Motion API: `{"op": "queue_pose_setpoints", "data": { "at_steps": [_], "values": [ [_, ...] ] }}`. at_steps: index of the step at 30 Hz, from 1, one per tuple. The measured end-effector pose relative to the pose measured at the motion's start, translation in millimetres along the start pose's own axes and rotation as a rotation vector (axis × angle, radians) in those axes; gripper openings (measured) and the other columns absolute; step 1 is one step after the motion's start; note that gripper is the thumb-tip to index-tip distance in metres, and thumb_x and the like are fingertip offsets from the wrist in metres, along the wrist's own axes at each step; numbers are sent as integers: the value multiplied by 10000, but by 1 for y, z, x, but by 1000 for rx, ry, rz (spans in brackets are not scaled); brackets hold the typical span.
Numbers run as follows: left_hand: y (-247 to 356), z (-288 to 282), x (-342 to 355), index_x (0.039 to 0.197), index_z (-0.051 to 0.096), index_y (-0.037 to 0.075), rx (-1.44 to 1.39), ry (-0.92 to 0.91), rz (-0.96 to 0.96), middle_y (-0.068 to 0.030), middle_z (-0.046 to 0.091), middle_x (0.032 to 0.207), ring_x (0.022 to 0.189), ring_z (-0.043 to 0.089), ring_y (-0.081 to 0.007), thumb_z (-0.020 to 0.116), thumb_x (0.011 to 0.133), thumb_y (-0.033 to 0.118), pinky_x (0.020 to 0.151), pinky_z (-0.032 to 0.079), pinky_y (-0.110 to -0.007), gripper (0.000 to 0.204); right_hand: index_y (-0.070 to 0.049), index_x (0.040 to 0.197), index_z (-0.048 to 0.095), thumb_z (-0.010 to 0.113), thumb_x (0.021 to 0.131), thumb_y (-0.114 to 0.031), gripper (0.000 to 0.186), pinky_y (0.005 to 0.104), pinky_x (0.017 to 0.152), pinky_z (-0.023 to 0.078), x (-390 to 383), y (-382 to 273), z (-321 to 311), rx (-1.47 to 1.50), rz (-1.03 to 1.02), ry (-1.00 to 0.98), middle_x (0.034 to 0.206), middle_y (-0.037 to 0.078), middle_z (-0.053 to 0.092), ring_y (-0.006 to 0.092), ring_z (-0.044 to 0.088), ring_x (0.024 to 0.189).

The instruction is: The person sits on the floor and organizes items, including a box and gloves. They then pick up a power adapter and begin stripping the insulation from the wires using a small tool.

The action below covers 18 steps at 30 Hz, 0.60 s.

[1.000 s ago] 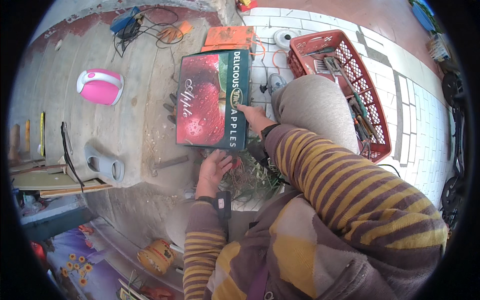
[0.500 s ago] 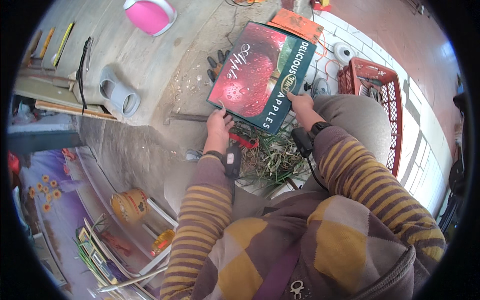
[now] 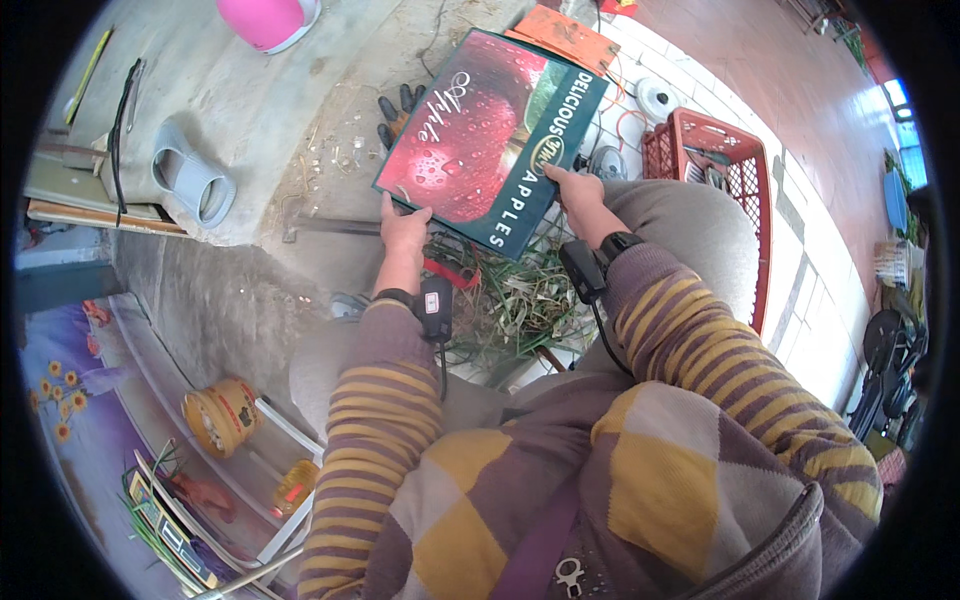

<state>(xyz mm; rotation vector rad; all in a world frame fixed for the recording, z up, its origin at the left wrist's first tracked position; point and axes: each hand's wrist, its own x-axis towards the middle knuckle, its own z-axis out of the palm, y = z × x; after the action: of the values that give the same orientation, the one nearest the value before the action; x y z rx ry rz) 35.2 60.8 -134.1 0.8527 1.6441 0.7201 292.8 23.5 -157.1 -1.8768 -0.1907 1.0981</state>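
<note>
A flat-looking dark green and red cardboard box [image 3: 470, 140], printed with a large apple picture, lies tilted in front of me. My left hand [image 3: 403, 232] grips its near left edge, fingertips at the corner and the rest of the grip hidden beneath. On the near right edge my right hand [image 3: 582, 200] has its thumb on the printed face, the other fingers out of sight below. Below the box, a pile of cut green leaves and stalks [image 3: 530, 305] shows between my knees, with a red strap-like piece [image 3: 450, 273] beside it.
To the right stands a red plastic crate [image 3: 708, 125] with items inside. An orange board [image 3: 565, 40] and a white round object [image 3: 655, 97] lie beyond the box. A dark-fingered glove [image 3: 397, 112], a grey slipper [image 3: 190, 175], a pink kettle-like object [image 3: 265, 22] and a yellow bucket [image 3: 222, 418] are leftward.
The view has shifted, so most things appear further left. Both hands keep hold of the box; the left hand's fingers sit slightly differently at its corner.
</note>
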Motion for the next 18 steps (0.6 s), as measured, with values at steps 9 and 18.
{"op": "queue_pose_setpoints", "data": {
  "at_steps": [9,18],
  "values": [
    [6,11,-24,1430,155,113,69,-56,5,-124,550,1108,778,600,-200,681,736,18,596,505,-335,876,27,746,600,758,667,-237,317,295,473,440,-26,-39,-16,9,28,-229,658,87,565,177,540,534],
    [26,19,-63,1286,409,-6,450,173,382,-222,452,1251,1031,547,-320,722,745,245,856,461,-416,674,-5,810,564,751,750,-344,392,262,509,490,-51,-65,-20,43,-102,-394,658,82,590,157,583,558]
  ]
}}
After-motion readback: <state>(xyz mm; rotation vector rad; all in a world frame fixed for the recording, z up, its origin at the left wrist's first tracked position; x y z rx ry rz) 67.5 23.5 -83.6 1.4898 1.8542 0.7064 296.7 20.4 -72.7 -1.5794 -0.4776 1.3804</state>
